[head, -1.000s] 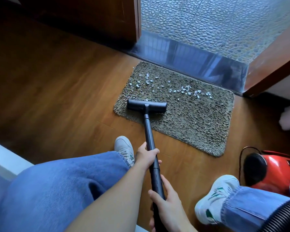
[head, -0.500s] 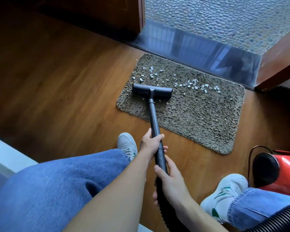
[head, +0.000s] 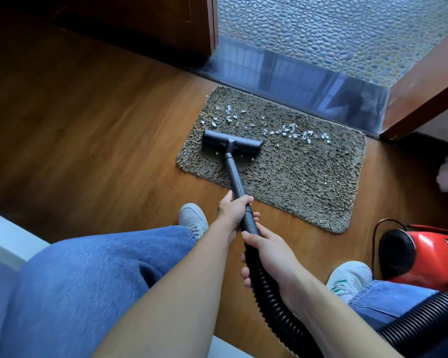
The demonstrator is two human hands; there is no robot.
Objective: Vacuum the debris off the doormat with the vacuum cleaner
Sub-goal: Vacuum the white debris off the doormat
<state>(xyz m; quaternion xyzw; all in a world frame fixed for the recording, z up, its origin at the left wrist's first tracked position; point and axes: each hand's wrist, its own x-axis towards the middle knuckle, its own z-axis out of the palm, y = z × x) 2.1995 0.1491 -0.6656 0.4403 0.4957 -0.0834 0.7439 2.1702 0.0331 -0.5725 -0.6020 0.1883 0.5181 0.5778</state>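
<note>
The doormat [head: 308,182] lies in the middle of the frame on the wooden floor [head: 88,140]. Its far long edge is just beside the dark shiny threshold [head: 295,78] of an open doorway. White debris [head: 290,129] — small pale chips — is scattered in a loose band along the far part of the doormat, from its upper left corner toward the right. A few single chips lie nearer to the person. The black nozzle [head: 232,143] rests flat on the left part of the doormat, just below the left group of chips in the frame. From it the dark tube [head: 234,177] runs down toward the person.

The left hand [head: 233,210] grips the tube close to the near edge of the doormat, with its fingers [head: 245,200] wrapped around it. The right hand [head: 269,250] holds lower, where the tube meets the ribbed black hose [head: 272,303], and its fingers are curled around this joint. The two hands are very near each other.

The hose bends away to the lower right corner. There the red vacuum cleaner [head: 429,257] stands on the floor at the right edge of the frame. The person wears blue jeans [head: 88,285]. One pale shoe [head: 193,219] is just left of the hands, and the other is beside the vacuum cleaner. Beyond the threshold, at the top of the frame, there is a surface of grey pebbles [head: 321,29].
</note>
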